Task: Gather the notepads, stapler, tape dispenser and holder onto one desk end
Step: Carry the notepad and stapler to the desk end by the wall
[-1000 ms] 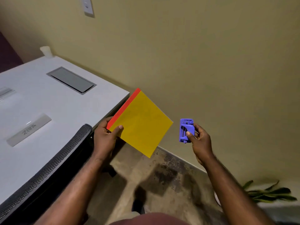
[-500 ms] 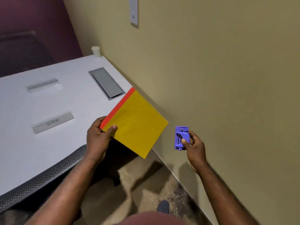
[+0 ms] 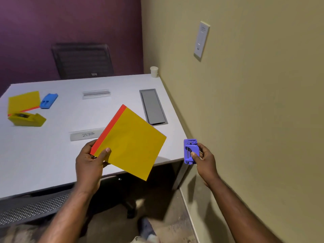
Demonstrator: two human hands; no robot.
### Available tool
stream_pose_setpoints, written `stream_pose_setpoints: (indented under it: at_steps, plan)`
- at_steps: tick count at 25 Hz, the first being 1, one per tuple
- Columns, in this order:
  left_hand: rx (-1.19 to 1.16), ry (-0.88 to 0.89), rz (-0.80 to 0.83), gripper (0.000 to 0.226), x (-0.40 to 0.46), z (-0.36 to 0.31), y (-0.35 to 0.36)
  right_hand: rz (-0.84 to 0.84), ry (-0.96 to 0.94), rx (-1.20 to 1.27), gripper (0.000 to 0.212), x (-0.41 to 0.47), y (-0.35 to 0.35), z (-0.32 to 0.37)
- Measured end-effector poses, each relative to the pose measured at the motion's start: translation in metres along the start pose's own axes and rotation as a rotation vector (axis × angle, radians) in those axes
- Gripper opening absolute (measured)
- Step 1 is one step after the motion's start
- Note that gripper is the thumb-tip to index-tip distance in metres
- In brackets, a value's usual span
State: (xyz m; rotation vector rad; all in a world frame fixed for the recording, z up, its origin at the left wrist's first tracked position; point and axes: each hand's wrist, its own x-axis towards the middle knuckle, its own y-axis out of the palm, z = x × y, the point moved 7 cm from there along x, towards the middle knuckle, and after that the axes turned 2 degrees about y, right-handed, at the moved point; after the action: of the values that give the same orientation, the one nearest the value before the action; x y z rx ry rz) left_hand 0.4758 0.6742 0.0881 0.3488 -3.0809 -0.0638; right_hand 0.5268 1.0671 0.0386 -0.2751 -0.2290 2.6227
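Two hands held things above the bench's (image 3: 52, 155) near edge: left hand (image 3: 89, 163) fingers pinching a yellow notepad (image 3: 133, 142), right hand (image 3: 206, 160) fingers gripping a purple stapler (image 3: 190, 151) beside the wall.

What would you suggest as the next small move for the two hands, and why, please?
Probably carry both items leftward. The left hand holds a yellow notepad and the right hand a purple stapler, while another notepad, the tape dispenser and a blue holder already sit together at the desk's left end.
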Motion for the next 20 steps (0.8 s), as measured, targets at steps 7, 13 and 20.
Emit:
stream_pose_setpoints:
  at_steps: [7, 13, 20]
  plan:
    - [-0.039, -0.021, -0.08, 0.033, 0.083, 0.015, -0.009, 0.078, -0.03, -0.321, 0.047, 0.097, 0.061, 0.023]
    - [-0.034, -0.038, -0.112, 0.031, 0.126, 0.022, -0.017, 0.215, -0.12, -0.542, 0.039, 0.156, 0.098, 0.037]
    - [-0.016, -0.098, -0.187, 0.034, 0.143, 0.049, -0.012, 0.512, -0.189, -0.841, 0.028, 0.221, 0.135, 0.018]
